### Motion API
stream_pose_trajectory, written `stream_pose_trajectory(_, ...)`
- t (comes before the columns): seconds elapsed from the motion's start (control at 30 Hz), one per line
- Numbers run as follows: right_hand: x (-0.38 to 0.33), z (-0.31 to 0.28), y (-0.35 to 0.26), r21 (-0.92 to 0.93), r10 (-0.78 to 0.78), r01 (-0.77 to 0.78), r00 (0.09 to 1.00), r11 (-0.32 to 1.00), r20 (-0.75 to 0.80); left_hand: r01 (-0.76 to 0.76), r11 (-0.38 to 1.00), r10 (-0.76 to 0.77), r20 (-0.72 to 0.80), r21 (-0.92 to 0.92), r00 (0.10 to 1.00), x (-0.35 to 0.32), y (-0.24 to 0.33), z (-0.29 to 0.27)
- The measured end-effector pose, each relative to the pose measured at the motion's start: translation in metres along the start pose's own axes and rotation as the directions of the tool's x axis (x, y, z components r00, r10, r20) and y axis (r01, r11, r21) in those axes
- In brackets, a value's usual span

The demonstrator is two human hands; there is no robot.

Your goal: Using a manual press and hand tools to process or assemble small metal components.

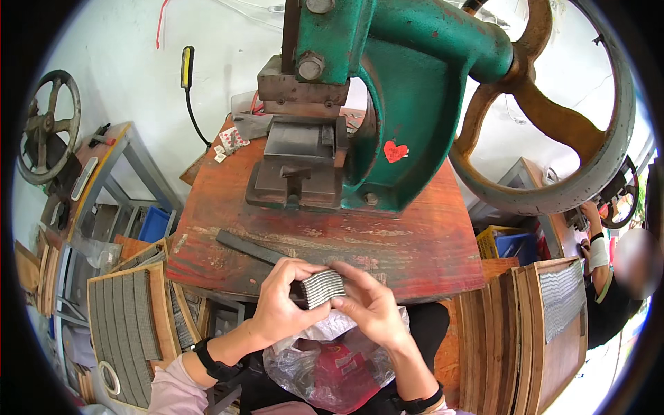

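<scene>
1. I see both hands at six o'clock in my view, meeting just below the near edge of the red workbench. My left hand and my right hand are both clamped on one small stack of thin grey strips.
2. The stack sits between the two hands, left fingers curled over its left end, right thumb and fingers pinching its right end. Its striped edges face up at me.
3. I judge the strips light and thin, probably stiff metal. Loose in a pack, they could fan out or slide past each other, so a grip squeezing the flat faces from both ends looks safest. The edges may be sharp.
4. At twelve o'clock stands the green press with its dark die block, and its big flywheel at two o'clock.
5. A dark flat bar lies on the bench at eleven o'clock from the hands.
6. A clear plastic bag rests in my lap under the hands.
7. Wooden trays of grey strips sit at eight o'clock, with another tray at four o'clock.
</scene>
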State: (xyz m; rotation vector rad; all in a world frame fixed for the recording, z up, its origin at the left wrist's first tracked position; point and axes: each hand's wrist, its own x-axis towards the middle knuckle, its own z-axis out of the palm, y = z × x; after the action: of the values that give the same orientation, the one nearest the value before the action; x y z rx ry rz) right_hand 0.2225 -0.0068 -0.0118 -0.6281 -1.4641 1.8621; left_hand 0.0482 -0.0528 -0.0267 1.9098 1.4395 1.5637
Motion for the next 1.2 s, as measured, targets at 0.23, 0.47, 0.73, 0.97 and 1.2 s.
stream_pose_trajectory(0.23,0.023,-0.032,-0.016,-0.798,-0.226,0.229,0.967,0.557,0.120,0.175,0.983,-0.180,0.131,0.053,0.975,0.021,-0.008,0.014)
stream_pose_trajectory(0.47,0.024,-0.036,-0.010,-0.900,-0.295,0.322,0.926,0.294,0.235,0.049,0.967,-0.107,0.225,0.249,0.968,0.021,-0.006,0.006)
stream_pose_trajectory(0.73,0.011,-0.030,-0.002,-0.931,-0.395,0.255,0.908,0.260,0.138,0.030,0.989,-0.056,0.180,0.145,0.982,0.015,-0.015,0.004)
stream_pose_trajectory(0.97,-0.006,-0.029,0.001,-0.967,-0.331,0.198,0.913,-0.157,0.241,-0.018,0.986,-0.010,0.173,0.164,0.985,0.014,-0.018,0.005)
stream_pose_trajectory(1.2,0.000,-0.029,0.005,-0.962,-0.334,0.202,0.908,-0.183,0.254,-0.003,0.986,-0.036,0.226,0.170,0.973,0.014,-0.017,0.002)
